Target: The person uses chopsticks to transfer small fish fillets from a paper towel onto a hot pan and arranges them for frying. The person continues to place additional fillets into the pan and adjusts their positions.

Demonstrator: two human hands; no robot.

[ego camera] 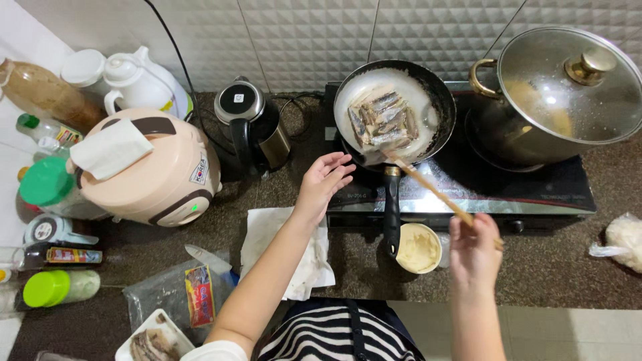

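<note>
Dark counter: clear red-labelled bag (pixel 179 294) beside knife (pixel 208 259).

A steel pot (pixel 535 113) with a glass lid (pixel 568 83) stands on the cooktop's (pixel 535 187) right burner. A black kettle (pixel 253 124) sits left of the cooktop, a beige rice cooker (pixel 154 167) further left with a white jug (pixel 144 83) behind it. Bottles (pixel 50 287) crowd the left edge. A small bowl (pixel 418 248) and a paper towel (pixel 277 251) lie at the counter front, a plastic bag (pixel 622 242) at right.
</note>
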